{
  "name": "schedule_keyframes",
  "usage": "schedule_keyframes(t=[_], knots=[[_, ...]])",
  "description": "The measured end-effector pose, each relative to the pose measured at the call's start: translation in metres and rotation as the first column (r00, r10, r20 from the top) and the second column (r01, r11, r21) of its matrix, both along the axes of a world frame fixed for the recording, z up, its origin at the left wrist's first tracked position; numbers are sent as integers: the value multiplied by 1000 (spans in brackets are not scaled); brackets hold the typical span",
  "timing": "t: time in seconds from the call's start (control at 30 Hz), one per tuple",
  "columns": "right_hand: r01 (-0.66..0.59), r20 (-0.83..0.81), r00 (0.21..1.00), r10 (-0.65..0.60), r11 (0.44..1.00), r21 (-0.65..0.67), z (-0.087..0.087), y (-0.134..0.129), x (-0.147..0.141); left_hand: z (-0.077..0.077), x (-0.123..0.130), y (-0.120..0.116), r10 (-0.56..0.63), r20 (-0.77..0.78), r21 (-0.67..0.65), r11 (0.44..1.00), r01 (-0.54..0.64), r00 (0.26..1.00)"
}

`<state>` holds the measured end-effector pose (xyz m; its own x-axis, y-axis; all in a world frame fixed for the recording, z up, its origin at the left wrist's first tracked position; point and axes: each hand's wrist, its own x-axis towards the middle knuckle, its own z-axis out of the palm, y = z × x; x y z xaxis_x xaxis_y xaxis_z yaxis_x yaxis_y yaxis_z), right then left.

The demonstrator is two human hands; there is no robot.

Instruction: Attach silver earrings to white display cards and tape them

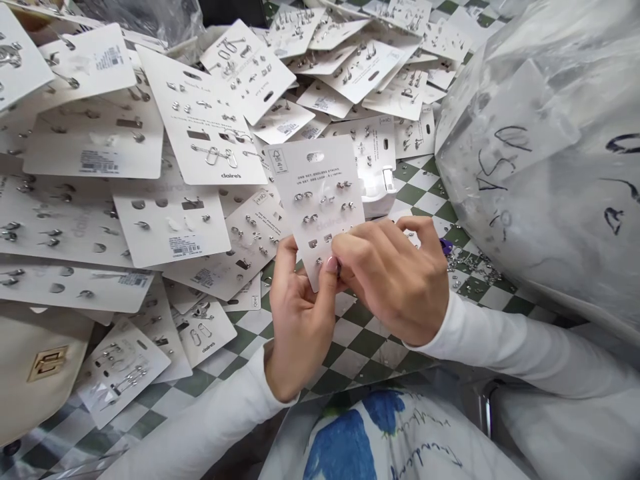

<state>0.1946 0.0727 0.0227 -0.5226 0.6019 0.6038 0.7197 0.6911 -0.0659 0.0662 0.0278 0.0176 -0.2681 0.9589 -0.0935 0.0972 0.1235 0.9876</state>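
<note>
Upright in front of me is a white earring card [320, 200] carrying several small metal earrings. Its lower left edge is pinched between the thumb and fingers of my left hand [303, 320]. My right hand [395, 273] bends over the card's lower right corner, fingertips pressed together close to my left thumb. A small dark metal piece shows at those fingertips, too hidden to name for certain. The card's bottom corner is partly covered by both hands. Behind the card stands a white tape dispenser-like object [379, 190], mostly hidden.
Many earring cards [210, 127] lie heaped at left and back. A large clear plastic bag [560, 173] with handwriting bulges at right. Loose small metal bits [475, 267] are scattered on the green-and-white checked tabletop [370, 347]. A cream bag with a gold clasp [47, 363] sits at left.
</note>
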Motion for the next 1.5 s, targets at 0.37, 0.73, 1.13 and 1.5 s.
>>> schedule_keyframes(t=[0.37,0.73,1.13,1.5], knots=[[90,-42,995,-94,992,-89,-12,1,-2,-6,1,1,28,345,-44,999,-13,938],[-154,-427,904,-32,907,-393,-5,9,8,-4,-8,11,65,458,-119,993,-11,887],[-153,-477,876,-75,893,-422,-5,14,8,-3,-6,11,24,544,-88,996,28,839],[-54,-410,893,-187,859,-509,1,15,11,-4,-7,11,36,512,-91,996,13,858]])
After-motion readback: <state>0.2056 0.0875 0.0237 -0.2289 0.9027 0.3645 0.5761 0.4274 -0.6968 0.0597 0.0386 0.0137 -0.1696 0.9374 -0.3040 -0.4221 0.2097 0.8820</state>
